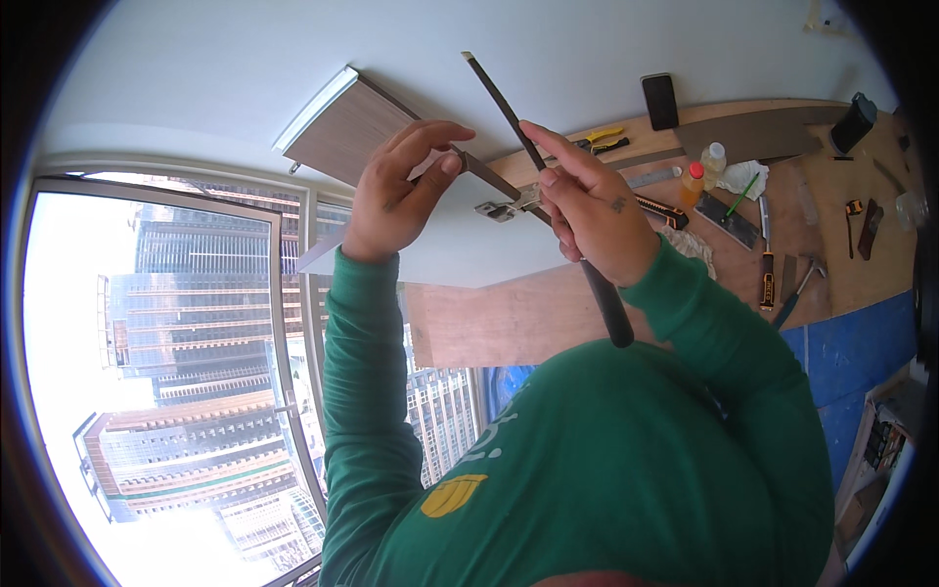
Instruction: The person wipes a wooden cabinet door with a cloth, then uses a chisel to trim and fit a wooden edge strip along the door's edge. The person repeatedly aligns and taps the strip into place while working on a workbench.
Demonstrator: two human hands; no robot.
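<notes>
My right hand (pixel 602 210) is closed around a long, thin dark file (pixel 502 108) with a black handle (pixel 608 308). The file slants up to the left, and its tip is pale. My index finger lies along the shaft. Close to that hand, a metal cabinet hinge (pixel 501 208) sits at the brown edge of a white panel (pixel 469 252). My left hand (pixel 406 186) is raised over the panel's upper left part. Its fingers are bent, with a gap between thumb and index finger and nothing visible held there. Whether its palm touches the panel is hidden.
A wood-grain cabinet piece (pixel 347 127) stands against the wall, beside a large window (pixel 156 186). On the plywood worktop (pixel 499 323) lie a black phone (pixel 660 102), yellow-handled pliers (pixel 599 137), a utility knife (pixel 661 211), a hammer (pixel 802 290) and bottles, including a red-capped bottle (pixel 693 180).
</notes>
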